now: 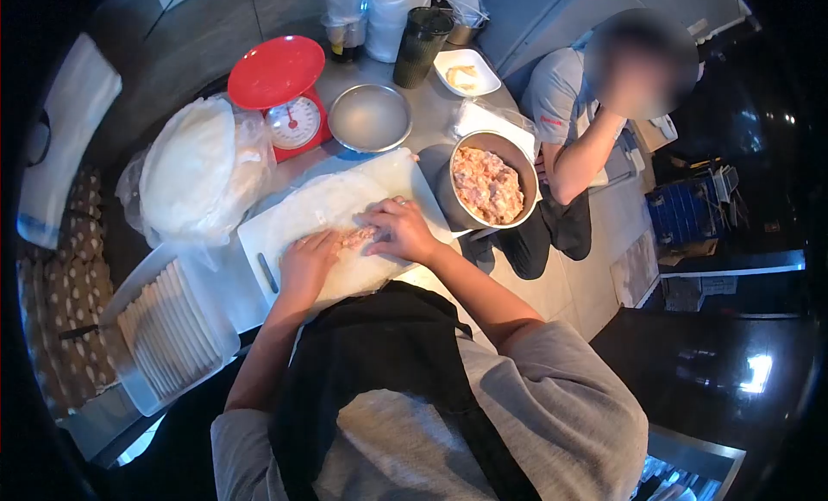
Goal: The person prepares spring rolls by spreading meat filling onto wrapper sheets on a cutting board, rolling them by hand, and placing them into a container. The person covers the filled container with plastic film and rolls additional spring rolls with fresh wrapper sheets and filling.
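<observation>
A white cutting board (264, 234) lies in front of me with a thin pale wrapper sheet (323, 199) spread over it. On the sheet is a small strip of minced meat filling (357, 237). My left hand (310, 261) presses its bent fingers against the left end of the strip. From the right, my right hand (402, 231) curls its fingers and thumb around the other end. Part of the filling is hidden under the fingers. Right of the board stands a metal pot (454, 199) holding more minced meat (487, 184).
A plastic tub (226, 341) of finished white rolls (168, 328) sits at left, below bagged round wrappers (185, 169). Behind the board are a red scale (276, 74), a metal bowl (371, 119) and a white dish (487, 74). A person (561, 96) sits at right.
</observation>
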A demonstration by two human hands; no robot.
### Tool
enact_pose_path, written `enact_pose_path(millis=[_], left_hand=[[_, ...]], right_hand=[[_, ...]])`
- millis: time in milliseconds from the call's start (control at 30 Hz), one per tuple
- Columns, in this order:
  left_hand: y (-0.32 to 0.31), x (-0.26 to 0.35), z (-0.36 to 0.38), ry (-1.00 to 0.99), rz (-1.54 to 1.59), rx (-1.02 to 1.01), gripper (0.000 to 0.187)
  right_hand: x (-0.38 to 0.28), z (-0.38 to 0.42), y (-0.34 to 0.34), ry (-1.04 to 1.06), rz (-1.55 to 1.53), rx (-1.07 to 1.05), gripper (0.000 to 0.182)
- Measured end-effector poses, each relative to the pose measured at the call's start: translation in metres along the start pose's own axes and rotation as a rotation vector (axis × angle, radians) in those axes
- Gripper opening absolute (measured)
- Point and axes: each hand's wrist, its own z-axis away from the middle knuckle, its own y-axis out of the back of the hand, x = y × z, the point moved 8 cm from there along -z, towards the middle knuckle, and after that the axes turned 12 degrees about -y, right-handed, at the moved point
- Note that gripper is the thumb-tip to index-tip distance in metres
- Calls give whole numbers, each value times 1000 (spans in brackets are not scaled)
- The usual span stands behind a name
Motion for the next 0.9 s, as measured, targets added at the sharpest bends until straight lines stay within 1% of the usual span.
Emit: enact_pose_path(millis=[67,133,167,200,233,267,300,333,367,400,467,500,567,600,700,767,800,833,867,900], left_hand=[[-14,-18,18,37,58,-91,26],[-19,-21,23,0,127,-84,31],[-18,-25,27,-11,156,-81,33],[-4,-23,26,2,108,-34,34],[13,-15,20,24,57,7,34],[25,-13,20,51,2,44,35],[24,-20,27,63,52,1,36],[22,-30,35,77,105,-41,36],[20,-38,43,89,160,-76,37],[19,-46,47,129,194,-102,37],[16,-55,52,188,274,-144,37],[25,-54,55,198,273,-75,37],[26,-65,67,157,333,-25,37],[28,-66,70,134,368,-4,37],[27,-73,77,250,390,-26,35],[48,-63,68,201,276,138,29],[51,-61,69,188,267,162,27],[55,-59,70,174,258,185,25],[52,-61,72,170,295,156,25],[49,-61,73,167,334,127,24]], right_hand=[[-5,2,-9,15,13,-17,32],[5,-2,-25,7,53,-44,27],[12,-3,-31,18,48,-53,28],[17,-1,-35,30,33,-68,29],[9,-2,-24,52,-47,-87,32],[12,-1,-20,10,-75,-35,37],[16,-2,-20,9,-44,-48,42],[23,0,-23,21,-41,-44,38],[26,0,-24,49,27,0,35],[25,-2,-22,42,10,0,31],[22,-4,-19,21,-7,-41,31],[19,-4,-14,5,-3,-23,30],[18,0,-5,-41,9,18,29],[21,2,-6,-43,32,-6,31],[28,0,-10,-55,100,-74,40],[-3,-8,-4,5,77,-45,42],[-20,-11,-5,32,64,-29,44],[-36,-13,-17,117,83,-89,43],[-47,-15,-34,175,-9,-123,37],[-71,-17,-45,214,8,-113,31]])
